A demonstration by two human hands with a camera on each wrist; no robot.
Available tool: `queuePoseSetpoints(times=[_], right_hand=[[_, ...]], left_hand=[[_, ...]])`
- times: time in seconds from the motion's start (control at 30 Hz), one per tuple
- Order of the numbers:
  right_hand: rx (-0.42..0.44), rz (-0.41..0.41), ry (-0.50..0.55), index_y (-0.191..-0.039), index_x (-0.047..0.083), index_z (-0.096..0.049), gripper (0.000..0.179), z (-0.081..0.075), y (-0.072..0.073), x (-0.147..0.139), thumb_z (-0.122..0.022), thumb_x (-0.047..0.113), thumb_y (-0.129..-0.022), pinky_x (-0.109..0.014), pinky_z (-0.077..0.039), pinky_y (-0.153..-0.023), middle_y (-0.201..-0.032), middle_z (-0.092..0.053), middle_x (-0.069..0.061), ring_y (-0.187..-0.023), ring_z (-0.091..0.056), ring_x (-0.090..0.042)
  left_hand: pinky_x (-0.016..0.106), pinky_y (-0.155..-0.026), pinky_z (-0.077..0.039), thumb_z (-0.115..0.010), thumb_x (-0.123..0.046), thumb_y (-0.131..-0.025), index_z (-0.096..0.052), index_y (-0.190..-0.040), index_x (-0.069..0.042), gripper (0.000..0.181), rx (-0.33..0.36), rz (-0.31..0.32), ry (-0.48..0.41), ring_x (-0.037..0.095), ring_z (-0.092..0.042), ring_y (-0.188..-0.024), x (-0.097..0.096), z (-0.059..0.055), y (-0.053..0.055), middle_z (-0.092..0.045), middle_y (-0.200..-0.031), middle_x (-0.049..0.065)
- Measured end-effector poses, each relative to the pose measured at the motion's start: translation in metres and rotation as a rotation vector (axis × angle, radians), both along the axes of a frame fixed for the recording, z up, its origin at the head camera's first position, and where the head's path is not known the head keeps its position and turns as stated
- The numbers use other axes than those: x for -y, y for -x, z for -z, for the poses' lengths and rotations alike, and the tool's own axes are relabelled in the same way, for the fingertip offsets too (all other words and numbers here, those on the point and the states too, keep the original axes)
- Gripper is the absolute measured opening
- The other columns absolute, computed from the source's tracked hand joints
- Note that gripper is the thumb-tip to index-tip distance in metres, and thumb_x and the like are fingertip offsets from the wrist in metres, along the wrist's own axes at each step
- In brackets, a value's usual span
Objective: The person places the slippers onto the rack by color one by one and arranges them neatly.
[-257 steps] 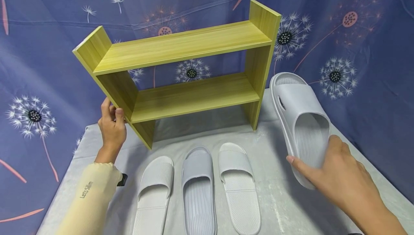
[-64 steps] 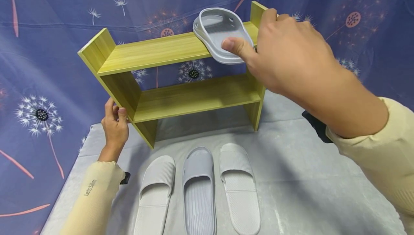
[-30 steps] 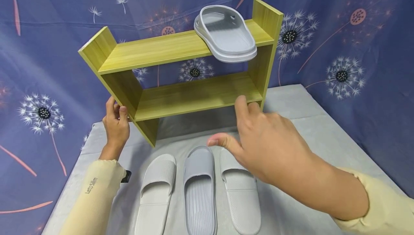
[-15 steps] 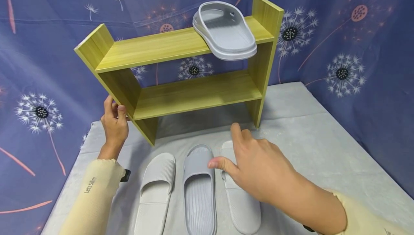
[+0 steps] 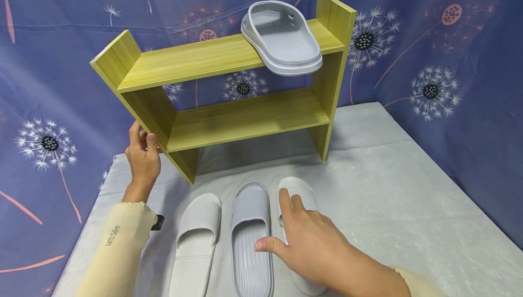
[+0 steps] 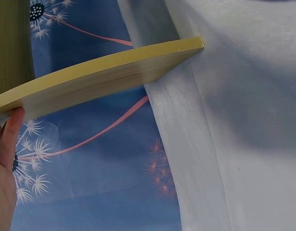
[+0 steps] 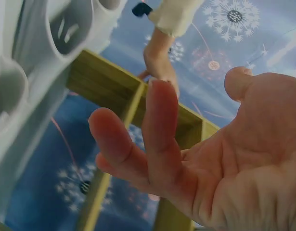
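My left hand [image 5: 143, 163] grips the left side panel of a yellow-green wooden shelf rack [image 5: 245, 115], its thumb at the panel's front edge. In the left wrist view a finger [image 6: 13, 127] presses the panel's outer face. My right hand [image 5: 314, 242], fingers spread and holding nothing, hovers over the right-hand whitish slipper [image 5: 304, 188], hiding part of it. Left of that lie a bluish-grey slipper [image 5: 251, 247] and another whitish one [image 5: 196, 242] with a ribbed strap. A grey slipper [image 5: 290, 42] rests on the top shelf's right part, overhanging its front edge.
The rack stands on a table covered with pale grey cloth [image 5: 392, 188]. Behind and beside it hangs a blue curtain [image 5: 470, 142] with a dandelion print. The rack's lower shelf [image 5: 245, 120] runs below the top one.
My right hand has set the grey slipper on the top shelf, let go, and come down toward the right-hand slipper. The left hand has stayed at the rack's side.
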State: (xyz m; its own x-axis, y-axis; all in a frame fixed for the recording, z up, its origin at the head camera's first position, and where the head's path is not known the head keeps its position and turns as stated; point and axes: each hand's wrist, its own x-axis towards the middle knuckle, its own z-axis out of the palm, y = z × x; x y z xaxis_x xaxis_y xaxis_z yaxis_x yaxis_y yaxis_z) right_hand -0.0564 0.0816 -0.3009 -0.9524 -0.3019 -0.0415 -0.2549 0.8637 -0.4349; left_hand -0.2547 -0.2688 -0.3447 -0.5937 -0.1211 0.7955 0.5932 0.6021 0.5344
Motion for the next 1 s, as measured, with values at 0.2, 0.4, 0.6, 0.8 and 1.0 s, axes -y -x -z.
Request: queuePoseSetpoints(times=[0.2, 0.4, 0.6, 0.8, 1.0], right_hand=[[0.057, -0.018, 0.023, -0.137, 0.002, -0.022, 0.105, 0.017, -0.007, 0.005, -0.026, 0.08, -0.068, -0.047, -0.042, -0.086, -0.131, -0.035, -0.025, -0.108, -0.047, -0.036], [0.116, -0.036, 0.048, -0.137, 0.0, -0.022, 0.106, 0.032, -0.011, 0.011, -0.026, 0.08, -0.067, -0.051, -0.042, -0.082, -0.134, -0.03, -0.025, -0.109, -0.044, -0.039], [0.074, -0.054, 0.09, -0.133, -0.006, -0.023, 0.106, 0.052, -0.019, 0.02, -0.032, 0.077, -0.069, -0.046, -0.047, -0.074, -0.13, -0.032, -0.027, -0.097, -0.052, -0.036], [0.138, -0.021, 0.176, -0.132, -0.007, -0.021, 0.109, 0.071, -0.025, 0.033, -0.041, 0.076, -0.066, -0.044, -0.045, -0.082, -0.132, -0.028, -0.03, -0.104, -0.05, -0.036], [0.159, -0.008, 0.173, -0.132, -0.013, -0.02, 0.117, 0.088, -0.03, 0.042, -0.041, 0.078, -0.063, -0.046, -0.044, -0.084, -0.13, -0.029, -0.032, -0.11, -0.043, -0.04]], left_hand=[[0.009, -0.047, -0.045, -0.042, -0.032, -0.09, -0.041, -0.129, -0.02, 0.041, -0.014, 0.009, 0.004, -0.001, -0.053, -0.056, 0.001, 0.0, 0.002, -0.058, -0.078, 0.011], [0.009, -0.048, -0.046, -0.042, -0.033, -0.09, -0.041, -0.129, -0.021, 0.041, -0.003, 0.012, -0.007, -0.001, -0.056, -0.06, 0.003, 0.002, 0.002, -0.061, -0.084, 0.006], [0.009, -0.047, -0.045, -0.043, -0.034, -0.09, -0.042, -0.129, -0.021, 0.041, -0.009, 0.005, -0.009, 0.0, -0.055, -0.057, 0.002, 0.002, 0.003, -0.06, -0.079, 0.003], [0.01, -0.047, -0.045, -0.043, -0.032, -0.09, -0.042, -0.128, -0.022, 0.04, -0.01, -0.006, -0.006, 0.001, -0.053, -0.055, 0.001, 0.0, 0.005, -0.059, -0.077, 0.003], [0.01, -0.048, -0.047, -0.043, -0.029, -0.09, -0.042, -0.128, -0.022, 0.039, 0.01, 0.003, -0.028, 0.0, -0.055, -0.059, 0.001, 0.001, 0.003, -0.061, -0.082, 0.004]])
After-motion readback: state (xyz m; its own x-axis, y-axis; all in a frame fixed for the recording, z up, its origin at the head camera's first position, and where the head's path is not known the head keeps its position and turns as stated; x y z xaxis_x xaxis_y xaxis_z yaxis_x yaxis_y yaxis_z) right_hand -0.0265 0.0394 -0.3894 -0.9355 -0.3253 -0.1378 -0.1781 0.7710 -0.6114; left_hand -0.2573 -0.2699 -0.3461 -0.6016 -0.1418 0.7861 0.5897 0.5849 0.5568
